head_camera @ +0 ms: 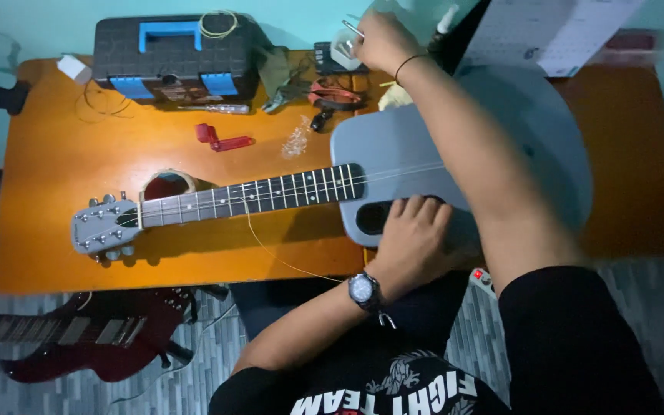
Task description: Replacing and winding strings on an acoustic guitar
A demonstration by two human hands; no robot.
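From my feed the grey guitar (424, 157) lies flat across the orange surface (63, 161), headstock to my left, neck propped on a roll of tape (164, 184). Judging by the lay of things, the stringing is only partly done: strings run along the fretboard, but one loose string (270, 250) curls off the neck and hangs past the near edge of the surface.

My left hand (413, 238) lies flat on the guitar body, fingers spread and relaxed just beside the side soundhole, pressing rather than clutching anything. My right hand (378, 40) is stretched beyond the guitar's far edge, its grip pinched shut on a thin metal tool (353, 29).

Behind the guitar neck sit a red string winder (223, 139), pliers (301, 91) and a black toolbox (172, 58) with blue latches. A dark red electric guitar (94, 338) lies on the floor, below the headstock.
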